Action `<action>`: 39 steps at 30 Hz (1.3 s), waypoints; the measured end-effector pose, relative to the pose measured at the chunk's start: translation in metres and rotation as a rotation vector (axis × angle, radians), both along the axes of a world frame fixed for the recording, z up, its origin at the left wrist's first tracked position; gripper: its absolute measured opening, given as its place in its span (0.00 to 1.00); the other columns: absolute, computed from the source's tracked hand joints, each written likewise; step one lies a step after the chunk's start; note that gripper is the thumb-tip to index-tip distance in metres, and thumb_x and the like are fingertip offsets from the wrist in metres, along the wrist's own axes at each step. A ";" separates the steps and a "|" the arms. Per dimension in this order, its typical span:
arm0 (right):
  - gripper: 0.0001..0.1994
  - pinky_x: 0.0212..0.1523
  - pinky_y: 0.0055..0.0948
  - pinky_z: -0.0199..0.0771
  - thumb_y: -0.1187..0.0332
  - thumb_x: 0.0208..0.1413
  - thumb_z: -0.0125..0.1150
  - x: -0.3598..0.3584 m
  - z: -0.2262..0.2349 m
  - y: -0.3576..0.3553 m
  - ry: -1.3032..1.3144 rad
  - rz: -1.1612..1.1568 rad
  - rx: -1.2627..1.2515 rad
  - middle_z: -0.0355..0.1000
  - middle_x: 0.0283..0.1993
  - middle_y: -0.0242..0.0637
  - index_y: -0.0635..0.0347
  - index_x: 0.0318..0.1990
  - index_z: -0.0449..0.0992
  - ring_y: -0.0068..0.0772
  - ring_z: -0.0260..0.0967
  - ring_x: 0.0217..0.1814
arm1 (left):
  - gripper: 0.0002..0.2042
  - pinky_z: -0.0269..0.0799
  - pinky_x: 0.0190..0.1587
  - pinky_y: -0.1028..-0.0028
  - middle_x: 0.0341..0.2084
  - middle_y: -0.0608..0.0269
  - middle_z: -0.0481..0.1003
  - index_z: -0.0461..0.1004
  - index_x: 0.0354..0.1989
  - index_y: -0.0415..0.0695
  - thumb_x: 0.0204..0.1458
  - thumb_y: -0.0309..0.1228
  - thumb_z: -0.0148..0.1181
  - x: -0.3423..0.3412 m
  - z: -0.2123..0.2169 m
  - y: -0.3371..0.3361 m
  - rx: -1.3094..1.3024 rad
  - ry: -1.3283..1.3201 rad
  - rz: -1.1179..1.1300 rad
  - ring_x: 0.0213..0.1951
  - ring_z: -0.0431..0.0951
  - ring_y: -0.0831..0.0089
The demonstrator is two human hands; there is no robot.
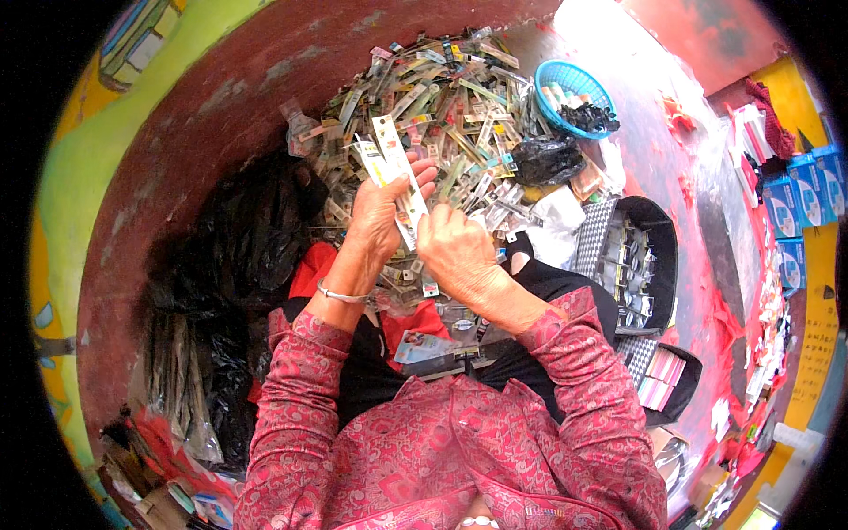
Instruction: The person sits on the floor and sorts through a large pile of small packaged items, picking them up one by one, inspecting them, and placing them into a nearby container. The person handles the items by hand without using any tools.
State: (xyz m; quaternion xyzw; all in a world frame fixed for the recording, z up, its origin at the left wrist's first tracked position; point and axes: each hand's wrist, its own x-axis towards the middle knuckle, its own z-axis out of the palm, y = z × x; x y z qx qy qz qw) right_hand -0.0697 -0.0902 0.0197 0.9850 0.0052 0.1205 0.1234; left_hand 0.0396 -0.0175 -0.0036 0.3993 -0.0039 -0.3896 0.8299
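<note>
My left hand (pixel 378 210), with a bangle on its wrist, grips two long narrow flat packages (pixel 386 140), pale with small yellow and dark prints. Its thumb presses on top and its other fingers spread out behind them. Curled fingers of my right hand (pixel 458 249) are closed at the lower end of the packages; whether they pinch that end or something small there is hidden. Just beyond both hands spreads a large heap of similar narrow packages (pixel 433 106), many in clear wrapping.
A blue plastic basket (pixel 542 87) holding black items stands behind the heap at right, near a black plastic bag (pixel 546 161). Two checkered boxes (pixel 596 234) with packed goods sit by my right knee. Large black bags (pixel 252 234) lie at left against a dark red wall (pixel 124 230).
</note>
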 end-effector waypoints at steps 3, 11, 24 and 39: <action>0.05 0.19 0.29 0.67 0.68 0.39 0.52 -0.005 0.000 -0.008 0.126 0.090 0.211 0.64 0.21 0.37 0.58 0.22 0.68 0.34 0.67 0.23 | 0.17 0.70 0.44 0.71 0.44 0.48 0.67 0.58 0.49 0.32 0.49 0.19 0.42 0.006 0.002 0.005 0.059 -0.005 0.027 0.43 0.71 0.64; 0.07 0.25 0.32 0.66 0.66 0.44 0.56 0.010 0.030 -0.051 -0.440 0.086 0.999 0.65 0.26 0.39 0.60 0.26 0.69 0.39 0.66 0.25 | 0.14 0.72 0.41 0.72 0.35 0.60 0.70 0.64 0.42 0.37 0.45 0.21 0.49 -0.021 0.011 -0.002 0.156 -0.045 -0.270 0.35 0.73 0.69; 0.07 0.25 0.36 0.66 0.64 0.44 0.56 0.027 0.022 -0.080 -0.643 -0.235 0.767 0.65 0.26 0.38 0.56 0.27 0.69 0.42 0.66 0.27 | 0.21 0.70 0.42 0.71 0.43 0.54 0.68 0.58 0.50 0.39 0.46 0.22 0.49 -0.033 0.009 -0.002 0.050 -0.021 -0.411 0.43 0.71 0.65; 0.08 0.29 0.31 0.66 0.69 0.36 0.52 0.035 -0.015 -0.006 -0.480 0.075 0.690 0.63 0.26 0.38 0.59 0.28 0.68 0.38 0.63 0.30 | 0.13 0.65 0.48 0.62 0.37 0.52 0.71 0.66 0.39 0.38 0.47 0.30 0.43 -0.009 -0.029 0.024 -0.155 0.540 -0.039 0.40 0.71 0.61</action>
